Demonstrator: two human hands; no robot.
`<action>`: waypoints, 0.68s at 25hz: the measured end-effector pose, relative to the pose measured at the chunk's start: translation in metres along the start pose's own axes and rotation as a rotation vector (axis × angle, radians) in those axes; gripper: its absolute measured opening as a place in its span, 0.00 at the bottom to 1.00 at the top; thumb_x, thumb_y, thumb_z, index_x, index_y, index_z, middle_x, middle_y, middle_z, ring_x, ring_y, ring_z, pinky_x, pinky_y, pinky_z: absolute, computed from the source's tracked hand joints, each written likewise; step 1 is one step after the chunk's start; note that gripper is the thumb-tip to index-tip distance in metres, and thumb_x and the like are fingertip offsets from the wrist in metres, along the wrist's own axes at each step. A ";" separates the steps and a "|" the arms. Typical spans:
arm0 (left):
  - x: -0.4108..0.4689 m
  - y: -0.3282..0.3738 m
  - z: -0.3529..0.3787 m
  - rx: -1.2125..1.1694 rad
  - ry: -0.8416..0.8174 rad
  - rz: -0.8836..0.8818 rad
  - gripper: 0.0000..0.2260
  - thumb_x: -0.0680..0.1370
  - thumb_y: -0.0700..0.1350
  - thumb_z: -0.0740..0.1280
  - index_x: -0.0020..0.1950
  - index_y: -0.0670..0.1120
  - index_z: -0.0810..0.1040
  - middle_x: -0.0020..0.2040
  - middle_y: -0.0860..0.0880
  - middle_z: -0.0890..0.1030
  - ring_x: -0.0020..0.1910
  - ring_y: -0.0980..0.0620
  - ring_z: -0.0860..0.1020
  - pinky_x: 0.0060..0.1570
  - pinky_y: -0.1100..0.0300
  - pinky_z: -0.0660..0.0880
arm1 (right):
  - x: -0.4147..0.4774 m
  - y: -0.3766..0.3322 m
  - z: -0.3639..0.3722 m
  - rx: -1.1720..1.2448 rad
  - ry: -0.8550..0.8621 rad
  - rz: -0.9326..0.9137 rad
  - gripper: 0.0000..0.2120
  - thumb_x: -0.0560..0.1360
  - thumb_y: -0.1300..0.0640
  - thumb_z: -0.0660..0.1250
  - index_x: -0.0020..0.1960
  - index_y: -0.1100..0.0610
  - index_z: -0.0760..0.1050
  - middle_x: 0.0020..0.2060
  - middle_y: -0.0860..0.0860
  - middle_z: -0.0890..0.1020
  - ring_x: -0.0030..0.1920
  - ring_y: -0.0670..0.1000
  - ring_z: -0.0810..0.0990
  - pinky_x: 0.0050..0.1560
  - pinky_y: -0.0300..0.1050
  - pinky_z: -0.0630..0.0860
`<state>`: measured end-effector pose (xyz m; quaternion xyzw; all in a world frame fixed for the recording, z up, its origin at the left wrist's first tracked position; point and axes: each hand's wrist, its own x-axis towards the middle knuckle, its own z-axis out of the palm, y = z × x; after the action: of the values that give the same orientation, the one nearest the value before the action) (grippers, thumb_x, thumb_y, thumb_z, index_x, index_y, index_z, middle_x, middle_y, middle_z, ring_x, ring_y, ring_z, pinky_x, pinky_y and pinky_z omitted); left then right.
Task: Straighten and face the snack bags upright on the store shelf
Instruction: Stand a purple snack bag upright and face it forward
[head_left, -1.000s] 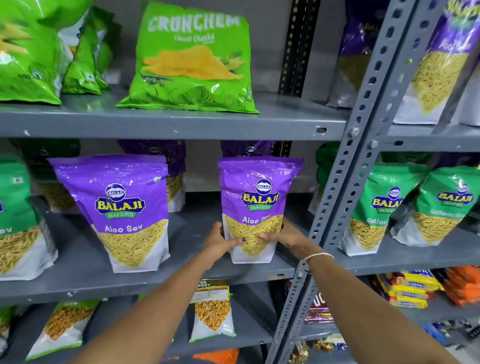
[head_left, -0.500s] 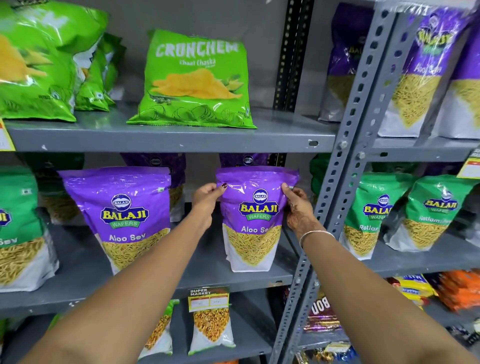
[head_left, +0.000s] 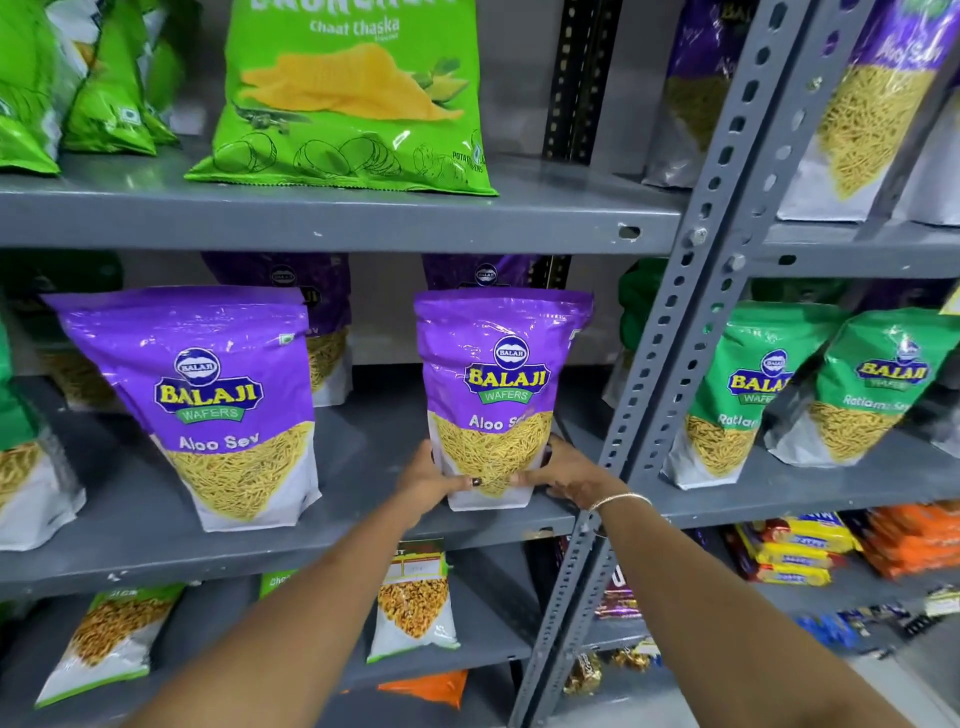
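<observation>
Purple Aloo Sev bag is standing upright, label facing forward, on the grey middle shelf beside a slotted metal upright. Both hands are clasping its lower corners: the left hand and the right hand, a bangle circling that wrist, each grip closing on the bag. A matching purple bag is leaning slightly further left.

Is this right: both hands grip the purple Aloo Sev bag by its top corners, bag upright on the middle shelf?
Not quite. In the head view the left hand and right hand grip the purple Aloo Sev bag at its bottom, not its top corners. The rest stands: the bag is upright on the middle shelf.
</observation>
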<state>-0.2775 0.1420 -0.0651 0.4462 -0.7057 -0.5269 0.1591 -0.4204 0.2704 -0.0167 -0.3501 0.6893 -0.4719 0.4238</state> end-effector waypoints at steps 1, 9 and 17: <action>0.000 -0.001 0.003 0.025 0.034 -0.001 0.30 0.67 0.43 0.75 0.64 0.41 0.67 0.64 0.43 0.74 0.61 0.43 0.74 0.56 0.53 0.73 | 0.005 0.006 -0.001 0.003 0.033 -0.002 0.23 0.67 0.75 0.69 0.59 0.64 0.70 0.48 0.54 0.78 0.51 0.50 0.79 0.34 0.24 0.76; 0.002 0.001 0.005 0.049 0.048 0.010 0.28 0.68 0.43 0.74 0.65 0.42 0.67 0.66 0.44 0.74 0.63 0.44 0.73 0.58 0.51 0.73 | 0.005 0.003 -0.002 -0.016 0.084 -0.023 0.27 0.68 0.73 0.70 0.64 0.66 0.65 0.40 0.44 0.73 0.44 0.46 0.75 0.29 0.22 0.73; -0.002 0.001 0.007 0.058 0.077 0.016 0.27 0.68 0.44 0.74 0.63 0.42 0.68 0.64 0.44 0.76 0.61 0.45 0.74 0.58 0.49 0.74 | 0.010 0.008 -0.004 -0.022 0.087 0.001 0.30 0.68 0.71 0.70 0.66 0.65 0.63 0.41 0.45 0.74 0.47 0.49 0.75 0.27 0.23 0.73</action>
<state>-0.2815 0.1475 -0.0667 0.4648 -0.7175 -0.4874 0.1776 -0.4281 0.2656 -0.0256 -0.3335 0.7125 -0.4789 0.3897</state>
